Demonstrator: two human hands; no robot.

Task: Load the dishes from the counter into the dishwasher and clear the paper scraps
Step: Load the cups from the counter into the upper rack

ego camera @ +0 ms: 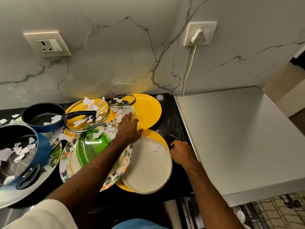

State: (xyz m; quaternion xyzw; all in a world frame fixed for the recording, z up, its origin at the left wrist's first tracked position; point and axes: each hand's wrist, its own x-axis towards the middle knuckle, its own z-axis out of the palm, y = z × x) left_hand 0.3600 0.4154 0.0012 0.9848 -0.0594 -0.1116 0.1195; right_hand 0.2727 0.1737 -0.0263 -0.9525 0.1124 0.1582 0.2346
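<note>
A blue pot [24, 146] at the far left holds torn paper scraps [14, 152]. Beside it, a black frying pan [44, 117] also carries scraps, its handle lying across a large glass lid [87, 114] that rests on a yellow plate. In front lies a green striped plate [89, 147] on patterned plates. The left hand [128, 128] reaches over them, fingers straight and together, thumb spread, fingertips touching a white cup [127, 110]. The cup lies tipped on a second yellow plate [148, 109] near a small glass lid [123, 100]. A beige plate [148, 164] lies nearer. The right hand [180, 152] rests on the black counter [173, 113] just beside that plate, fingers curled under; I cannot tell whether it holds anything. The dishwasher rack [272, 210] shows at the lower right.
</note>
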